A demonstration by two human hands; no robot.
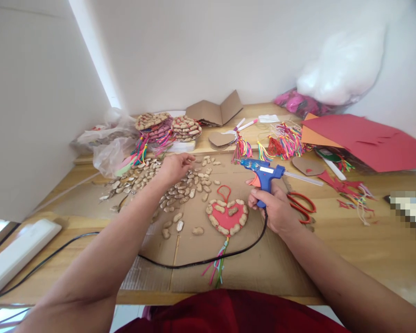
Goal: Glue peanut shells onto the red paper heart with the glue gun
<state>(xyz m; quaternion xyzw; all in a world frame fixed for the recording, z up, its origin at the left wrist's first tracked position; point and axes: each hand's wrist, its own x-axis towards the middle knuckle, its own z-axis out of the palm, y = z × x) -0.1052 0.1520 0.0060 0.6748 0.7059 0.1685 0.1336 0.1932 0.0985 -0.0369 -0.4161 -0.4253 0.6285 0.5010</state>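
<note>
My right hand [275,206] is wrapped round the handle of a blue hot glue gun [266,173], its nozzle pointing left and a clear glue stick [303,178] out of its back. Over a pile of unshelled peanuts [189,189] hovers my left hand [178,168], fingers loosely stretched and partly hidden, with nothing visible in them. Between my hands lies a red heart [225,221] edged with peanuts, a few more inside the edge. It has a red cord loop [223,190] on top and a colourful tassel [219,263] below.
Cardboard [260,273] covers the work area, crossed by the gun's black cord [194,266]. Red-handled scissors [303,208] lie right of my right hand. Finished peanut pieces [186,128], tassels [287,141], cardboard hearts [222,139] and red sheets [370,138] line the back. A white power strip [21,259] sits left.
</note>
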